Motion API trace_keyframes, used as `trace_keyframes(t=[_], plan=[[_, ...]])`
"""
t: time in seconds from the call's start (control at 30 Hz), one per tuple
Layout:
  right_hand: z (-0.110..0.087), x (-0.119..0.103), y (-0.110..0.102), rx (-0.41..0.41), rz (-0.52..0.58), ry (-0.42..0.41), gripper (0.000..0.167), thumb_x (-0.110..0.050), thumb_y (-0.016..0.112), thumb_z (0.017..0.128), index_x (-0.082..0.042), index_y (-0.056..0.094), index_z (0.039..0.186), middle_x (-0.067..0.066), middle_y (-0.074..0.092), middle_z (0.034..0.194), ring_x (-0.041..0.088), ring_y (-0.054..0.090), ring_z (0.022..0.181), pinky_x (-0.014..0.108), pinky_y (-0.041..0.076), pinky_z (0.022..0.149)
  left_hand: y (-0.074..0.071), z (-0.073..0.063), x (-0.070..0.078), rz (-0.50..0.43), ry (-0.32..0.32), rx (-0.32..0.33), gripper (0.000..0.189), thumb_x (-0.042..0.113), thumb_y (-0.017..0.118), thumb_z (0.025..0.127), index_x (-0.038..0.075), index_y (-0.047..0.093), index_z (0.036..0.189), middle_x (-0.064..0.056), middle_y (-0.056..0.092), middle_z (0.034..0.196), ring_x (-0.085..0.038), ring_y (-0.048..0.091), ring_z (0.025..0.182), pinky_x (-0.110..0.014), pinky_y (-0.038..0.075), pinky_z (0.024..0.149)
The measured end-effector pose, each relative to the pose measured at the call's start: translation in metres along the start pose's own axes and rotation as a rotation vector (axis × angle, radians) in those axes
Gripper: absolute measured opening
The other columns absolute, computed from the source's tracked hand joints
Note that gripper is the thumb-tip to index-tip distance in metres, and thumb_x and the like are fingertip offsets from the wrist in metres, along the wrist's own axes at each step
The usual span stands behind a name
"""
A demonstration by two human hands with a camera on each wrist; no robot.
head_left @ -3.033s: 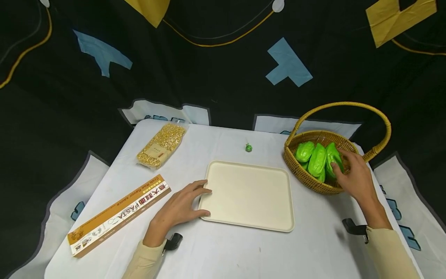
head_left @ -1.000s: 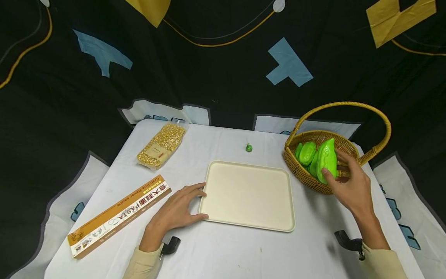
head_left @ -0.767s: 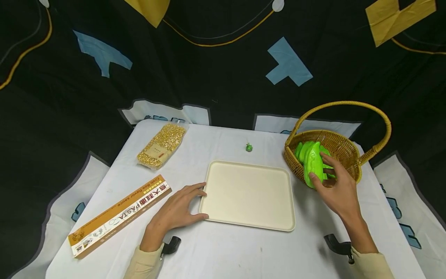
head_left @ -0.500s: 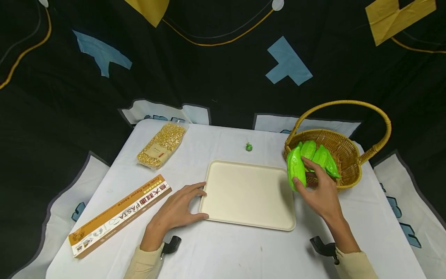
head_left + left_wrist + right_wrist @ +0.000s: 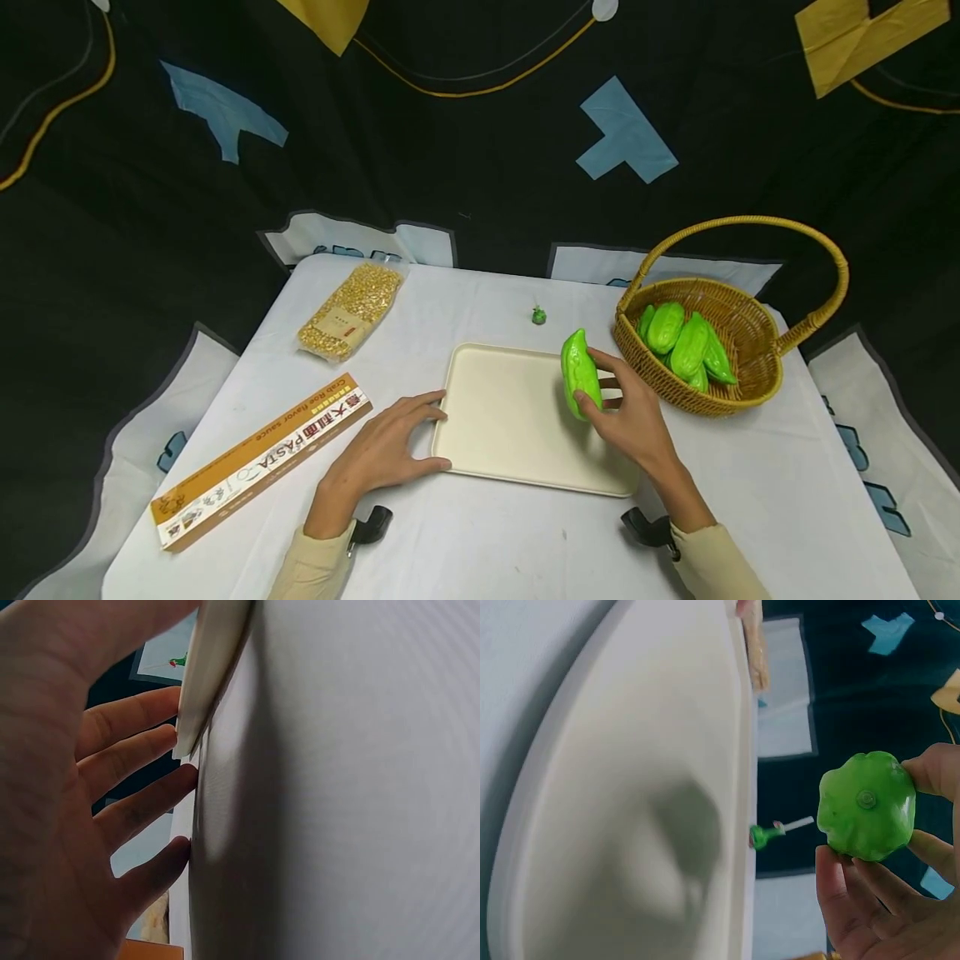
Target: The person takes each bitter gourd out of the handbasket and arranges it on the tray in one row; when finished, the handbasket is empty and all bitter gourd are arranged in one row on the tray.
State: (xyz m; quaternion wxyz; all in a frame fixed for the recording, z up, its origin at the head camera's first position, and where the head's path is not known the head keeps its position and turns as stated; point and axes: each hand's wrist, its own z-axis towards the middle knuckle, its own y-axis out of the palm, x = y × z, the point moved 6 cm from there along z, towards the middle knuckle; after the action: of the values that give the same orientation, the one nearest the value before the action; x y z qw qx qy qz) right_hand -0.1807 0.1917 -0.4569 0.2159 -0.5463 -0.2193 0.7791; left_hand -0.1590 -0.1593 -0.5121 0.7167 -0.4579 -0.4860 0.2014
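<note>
My right hand [image 5: 633, 417] pinches a bumpy green bitter melon [image 5: 580, 375] between thumb and fingers, holding it above the right part of a cream tray [image 5: 502, 425]. In the right wrist view the round end of the bitter melon [image 5: 866, 799] faces the camera, and a shadow falls on the tray. My left hand [image 5: 386, 446] lies at the tray's left edge with fingers extended. Its fingertips touch the rim [image 5: 202, 682] in the left wrist view. More green bitter melons [image 5: 688, 346] lie in a wicker basket [image 5: 761, 371] at the right.
A bag of yellow corn kernels [image 5: 352, 308] lies at the back left of the white table [image 5: 525, 550]. Nearer, a long pasta box [image 5: 258, 462] lies slanted. Behind the tray sits a small green object [image 5: 538, 315]. The basket's tall handle [image 5: 742, 221] arches over its bowl.
My right hand has lifted one bitter melon out of the basket and carried it left, over the tray. The remaining bitter melons shifted in the basket. My left hand has barely moved.
</note>
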Motion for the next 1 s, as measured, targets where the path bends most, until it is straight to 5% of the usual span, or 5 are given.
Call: trace_keyframes(t=[0.67,1.0], plan=[[0.027,-0.013,0.089,-0.181,0.025,0.071,0.068,-0.024,0.083,0.095,-0.012,0.055,0.156,0.017,0.067,0.141,0.032,0.075,0.105,0.035,0.064,0.078,0.0,-0.004,0.008,0.056,0.007,0.011,0.068,0.056,0.092,0.079,0.018,0.073,0.132,0.004,0.053,0.163,-0.025,0.055,0.145,-0.047,0.049,0.118],[0.039,-0.02,0.121,-0.226,0.004,0.111,0.066,-0.029,0.08,0.097,-0.013,0.056,0.155,0.016,0.066,0.144,0.036,0.07,0.123,0.05,0.059,0.103,-0.001,-0.007,0.007,0.053,0.003,0.027,0.066,0.056,0.093,0.079,0.018,0.074,0.13,0.003,0.053,0.162,-0.024,0.055,0.145,-0.045,0.049,0.117]])
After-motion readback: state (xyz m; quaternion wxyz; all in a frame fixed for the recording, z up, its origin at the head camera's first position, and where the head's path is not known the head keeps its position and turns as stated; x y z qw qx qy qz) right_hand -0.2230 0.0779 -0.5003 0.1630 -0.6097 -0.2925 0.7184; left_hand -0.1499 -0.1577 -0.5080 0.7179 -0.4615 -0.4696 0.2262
